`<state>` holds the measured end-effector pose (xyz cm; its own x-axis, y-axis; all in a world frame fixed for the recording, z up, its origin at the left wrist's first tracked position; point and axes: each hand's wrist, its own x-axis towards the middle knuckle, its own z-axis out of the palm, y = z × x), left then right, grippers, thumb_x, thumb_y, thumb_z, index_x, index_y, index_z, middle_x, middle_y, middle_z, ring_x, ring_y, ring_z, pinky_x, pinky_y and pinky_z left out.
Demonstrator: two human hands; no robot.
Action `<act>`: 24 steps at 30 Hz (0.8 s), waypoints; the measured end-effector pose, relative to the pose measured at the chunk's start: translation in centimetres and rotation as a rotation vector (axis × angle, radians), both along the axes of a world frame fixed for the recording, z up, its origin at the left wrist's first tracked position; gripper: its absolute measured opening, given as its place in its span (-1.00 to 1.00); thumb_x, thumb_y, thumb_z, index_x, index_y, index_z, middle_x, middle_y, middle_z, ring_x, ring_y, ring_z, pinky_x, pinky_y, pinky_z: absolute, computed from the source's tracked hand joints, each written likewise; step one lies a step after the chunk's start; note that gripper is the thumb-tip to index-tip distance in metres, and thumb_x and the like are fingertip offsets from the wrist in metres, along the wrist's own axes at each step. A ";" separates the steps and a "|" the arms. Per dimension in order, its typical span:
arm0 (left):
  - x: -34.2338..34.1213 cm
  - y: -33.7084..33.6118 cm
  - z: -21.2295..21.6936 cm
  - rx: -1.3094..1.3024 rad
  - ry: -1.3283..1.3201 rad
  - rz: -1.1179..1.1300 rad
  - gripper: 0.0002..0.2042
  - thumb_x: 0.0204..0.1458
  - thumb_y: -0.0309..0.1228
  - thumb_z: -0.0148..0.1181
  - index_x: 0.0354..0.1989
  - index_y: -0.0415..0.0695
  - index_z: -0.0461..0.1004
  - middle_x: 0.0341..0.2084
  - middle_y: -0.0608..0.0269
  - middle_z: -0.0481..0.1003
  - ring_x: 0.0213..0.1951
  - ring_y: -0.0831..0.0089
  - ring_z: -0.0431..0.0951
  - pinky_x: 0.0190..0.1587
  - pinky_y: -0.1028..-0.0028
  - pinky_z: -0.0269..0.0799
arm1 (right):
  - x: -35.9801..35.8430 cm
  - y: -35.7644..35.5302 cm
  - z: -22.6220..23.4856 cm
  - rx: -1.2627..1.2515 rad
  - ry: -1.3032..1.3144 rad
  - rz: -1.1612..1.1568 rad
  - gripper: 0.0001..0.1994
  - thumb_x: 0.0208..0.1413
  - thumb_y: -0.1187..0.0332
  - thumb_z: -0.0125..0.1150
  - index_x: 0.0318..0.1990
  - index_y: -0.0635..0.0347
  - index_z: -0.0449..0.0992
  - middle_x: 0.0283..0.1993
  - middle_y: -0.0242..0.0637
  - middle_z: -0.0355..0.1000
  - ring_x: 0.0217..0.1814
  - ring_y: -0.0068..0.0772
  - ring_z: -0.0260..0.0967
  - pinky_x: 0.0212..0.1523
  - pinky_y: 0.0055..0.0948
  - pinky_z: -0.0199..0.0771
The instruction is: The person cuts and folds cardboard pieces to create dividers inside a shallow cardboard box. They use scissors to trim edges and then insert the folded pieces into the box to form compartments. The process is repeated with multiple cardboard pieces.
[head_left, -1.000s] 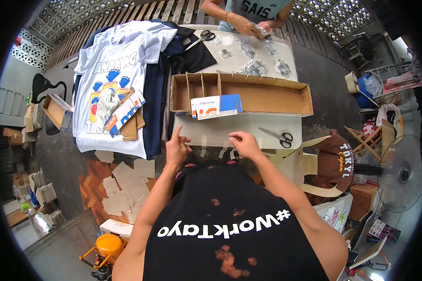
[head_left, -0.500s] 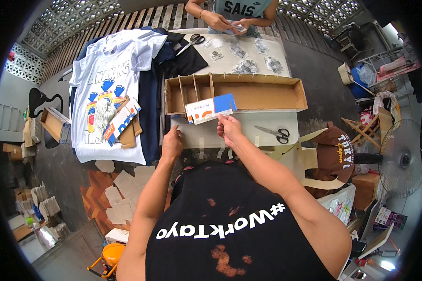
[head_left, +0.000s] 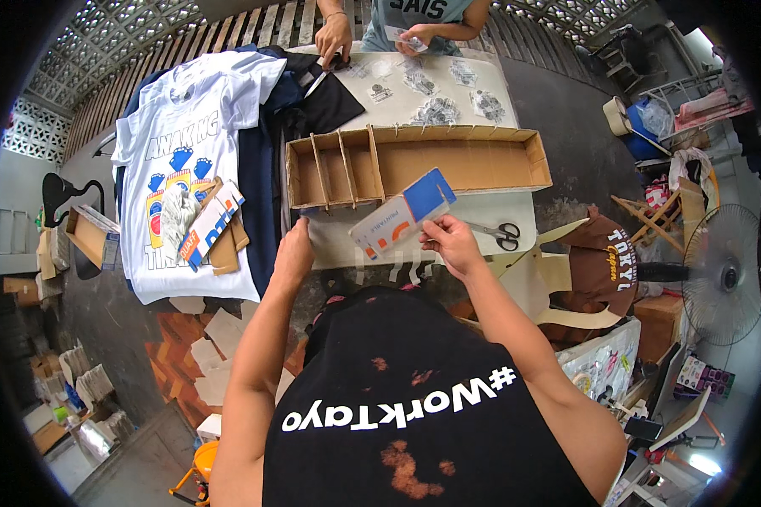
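A printed cardboard piece in white, blue and orange is pinched along its right edge by my right hand. It is tilted, its blue end up to the right, in front of the long cardboard box. Thin upright dividers split that box's left part into narrow compartments. My left hand is closed at the table's left edge, just below the box's near left corner; whether anything is in its fingers I cannot make out. Black-handled scissors lie right of my right hand, their blades partly hidden by it.
Across the table a person's hand is on another pair of scissors; their other hand holds a small packet. Several clear packets lie behind the box. A white printed T-shirt with cardboard scraps lies left. A fan stands right.
My right hand has moved right, tilting the cardboard piece and bringing it away from the box. The person opposite has reached for the far scissors. The view has shifted slightly.
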<state>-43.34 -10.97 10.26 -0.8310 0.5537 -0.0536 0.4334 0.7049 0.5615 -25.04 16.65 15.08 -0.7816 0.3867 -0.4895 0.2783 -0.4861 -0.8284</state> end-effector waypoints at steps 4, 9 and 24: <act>-2.0 0.7 1.4 -0.260 -0.098 -0.067 -0.84 0.04 -0.51 0.14 -0.23 -0.24 0.58 -0.26 -0.19 0.58 -0.15 -0.10 0.59 -0.08 0.06 0.48 | 1.2 1.2 0.9 -0.038 0.054 0.022 -0.84 0.21 0.36 0.28 -0.25 0.29 0.52 -0.34 -0.33 0.48 -0.28 -0.51 0.47 -0.22 -0.48 0.55; -2.4 2.2 4.6 -0.400 -0.032 -0.126 -0.84 0.00 -0.50 0.15 -0.26 -0.21 0.60 -0.25 -0.16 0.58 -0.15 -0.08 0.59 -0.11 0.12 0.53 | 1.3 1.6 1.5 -0.012 0.112 0.063 -0.91 0.24 0.43 0.22 -0.22 0.28 0.52 -0.27 -0.30 0.51 -0.23 -0.44 0.49 -0.16 -0.38 0.56; 3.7 7.5 16.7 0.368 -0.441 -0.182 -0.75 0.08 -0.41 0.25 -0.12 -0.29 0.54 -0.32 0.01 0.63 -0.27 0.24 0.67 -0.22 0.30 0.55 | -3.0 -1.1 6.0 0.067 0.063 0.175 -0.79 0.23 0.35 0.22 -0.16 0.36 0.52 -0.29 -0.23 0.55 -0.27 -0.42 0.53 -0.15 -0.43 0.58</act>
<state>-39.60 -3.48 26.96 -0.6643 0.7323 -0.1500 0.1994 0.3670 0.9086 -28.00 15.56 21.03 -0.8682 0.2720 -0.4149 0.3000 -0.3784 -0.8757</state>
